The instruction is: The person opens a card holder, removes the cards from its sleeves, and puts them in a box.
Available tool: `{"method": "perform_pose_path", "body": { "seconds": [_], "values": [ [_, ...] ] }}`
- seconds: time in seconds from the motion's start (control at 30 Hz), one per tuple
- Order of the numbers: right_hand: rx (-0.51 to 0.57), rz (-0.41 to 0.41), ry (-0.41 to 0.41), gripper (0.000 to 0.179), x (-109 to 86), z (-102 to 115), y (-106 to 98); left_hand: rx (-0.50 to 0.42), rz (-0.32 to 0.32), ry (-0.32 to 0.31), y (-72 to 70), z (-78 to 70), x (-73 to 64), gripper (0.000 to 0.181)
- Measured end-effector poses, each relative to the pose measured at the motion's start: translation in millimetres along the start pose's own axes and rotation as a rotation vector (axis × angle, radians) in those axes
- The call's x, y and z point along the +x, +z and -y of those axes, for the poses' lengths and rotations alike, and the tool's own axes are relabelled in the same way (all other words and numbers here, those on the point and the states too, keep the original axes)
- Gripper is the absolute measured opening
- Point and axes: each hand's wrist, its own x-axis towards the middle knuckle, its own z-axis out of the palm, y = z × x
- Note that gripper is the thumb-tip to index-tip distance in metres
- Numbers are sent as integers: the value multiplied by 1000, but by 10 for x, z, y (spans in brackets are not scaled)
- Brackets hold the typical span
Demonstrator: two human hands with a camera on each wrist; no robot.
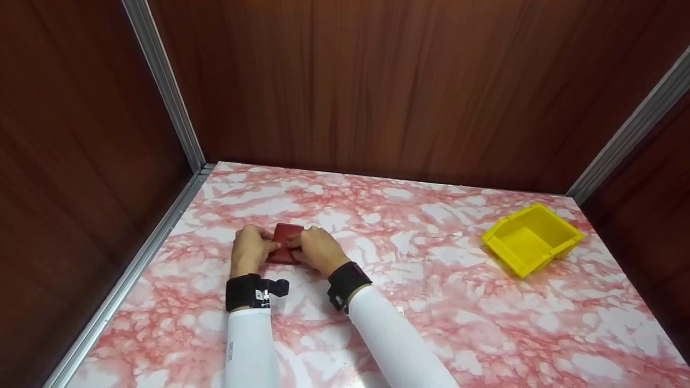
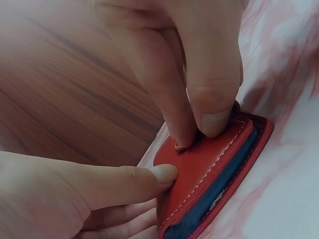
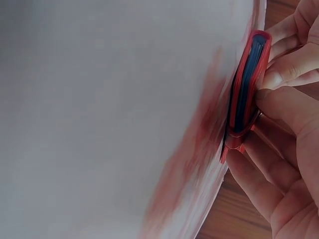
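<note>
A small red leather wallet (image 1: 287, 231) with pale stitching and dark blue inner layers lies on the table between both hands. My left hand (image 1: 248, 250) grips its left side, the thumb flat on the cover and the other fingers at the far edge. From the right, my right hand (image 1: 319, 249) pinches the wallet's closing strap (image 3: 235, 141) by its side. In the left wrist view, the thumb and a finger of that hand meet over a small slot or tab in the red cover (image 2: 199, 159). Fingertips hide part of the strap.
A yellow plastic bin (image 1: 531, 240) stands at the right of the red-and-white marbled table (image 1: 409, 323). Dark wood panels (image 1: 377, 91) rise at the back and both sides, with metal profiles (image 1: 167, 86) at the corners.
</note>
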Motion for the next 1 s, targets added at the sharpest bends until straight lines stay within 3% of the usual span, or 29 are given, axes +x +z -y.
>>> {"method": "perform_pose_path", "body": {
  "seconds": [0.23,1.0],
  "values": [
    [44,15,-6,13,-95,-68,-39,27,-15,32,90,-35,-11,27],
    [145,-52,-1,16,-366,-383,-159,55,35,55,343,-323,-14,22]
  ]
}}
